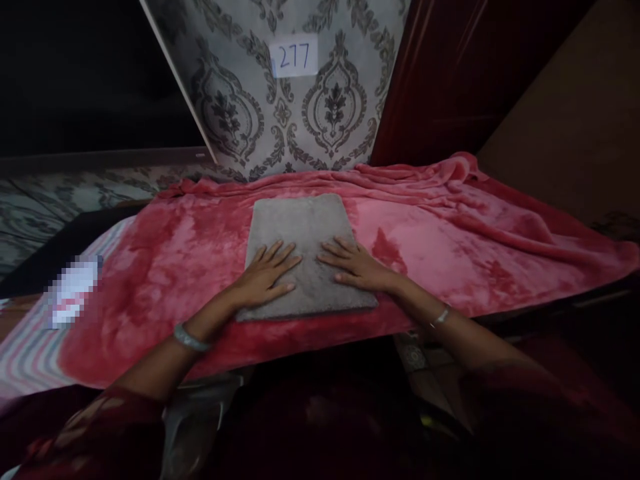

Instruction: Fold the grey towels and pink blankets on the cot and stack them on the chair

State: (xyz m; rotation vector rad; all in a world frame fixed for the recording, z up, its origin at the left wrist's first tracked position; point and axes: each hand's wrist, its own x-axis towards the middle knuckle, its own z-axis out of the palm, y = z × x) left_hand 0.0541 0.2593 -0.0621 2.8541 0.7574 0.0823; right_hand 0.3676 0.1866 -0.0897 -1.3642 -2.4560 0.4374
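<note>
A grey plush mat (305, 220), roughly rectangular, lies flat on a pink and red fleece blanket (200, 293). My left hand (267, 273) rests palm down on the mat's left part, fingers spread. On the right part lies my right hand (355, 265), also palm down with its fingers apart. Neither hand grasps anything. The fingers of both hands point inward and away from me, and a strip of the mat shows between them. Whether the mat is a single layer or folded I cannot tell.
Behind the blanket stands a patterned wall with a paper marked 277 (294, 56). A dark television screen (90, 80) is at the upper left, a dark red glossy panel (450, 73) at the upper right. Striped cloth (35, 353) and a blurred patch (75, 293) lie at the left.
</note>
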